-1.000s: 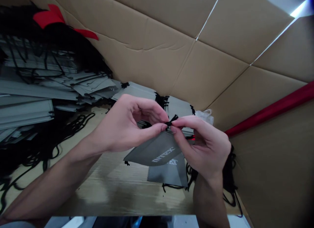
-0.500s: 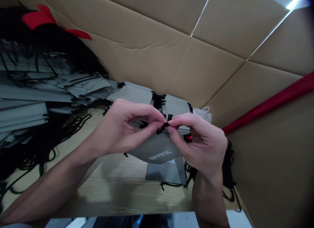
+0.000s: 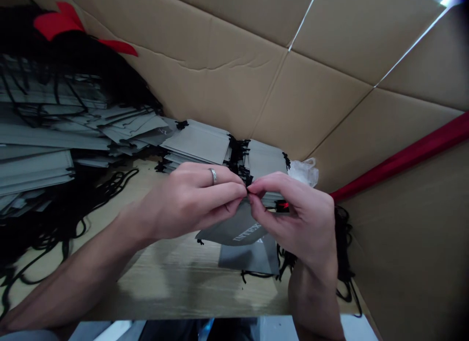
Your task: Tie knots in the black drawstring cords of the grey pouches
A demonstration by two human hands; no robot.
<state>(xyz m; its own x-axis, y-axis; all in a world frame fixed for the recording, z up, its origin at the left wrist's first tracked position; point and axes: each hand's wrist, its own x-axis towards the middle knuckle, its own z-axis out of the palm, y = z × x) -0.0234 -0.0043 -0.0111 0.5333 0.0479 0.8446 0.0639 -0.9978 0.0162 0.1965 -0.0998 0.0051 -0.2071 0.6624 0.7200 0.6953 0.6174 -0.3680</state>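
Note:
My left hand (image 3: pixel 194 199), its back and a ring turned up, pinches a short piece of black cord (image 3: pixel 248 190) with its fingertips. Meeting it there, the thumb and index finger of my right hand (image 3: pixel 302 214) are closed on the same cord. Most of the cord between the fingers is hidden. Below the fingertips hangs a grey drawstring bag (image 3: pixel 223 231) printed "INTEX", partly covered by both hands. Another grey bag (image 3: pixel 247 258) lies flat on the table beneath it, its black cord towards me.
Stacked grey bags (image 3: pixel 200 140) with black cord ends stand at the back. A large heap of grey bags (image 3: pixel 36 170) and black cords fills the left. Cardboard walls (image 3: pixel 220 53) enclose the table (image 3: pixel 183 282). Clear plastic (image 3: pixel 306 172) and a red strip (image 3: pixel 403 155) are on the right.
My left hand has rolled over, so its back and ring now show instead of the open thumb-and-finger loop. The hanging bag has shifted a little right. My right hand keeps its pinch.

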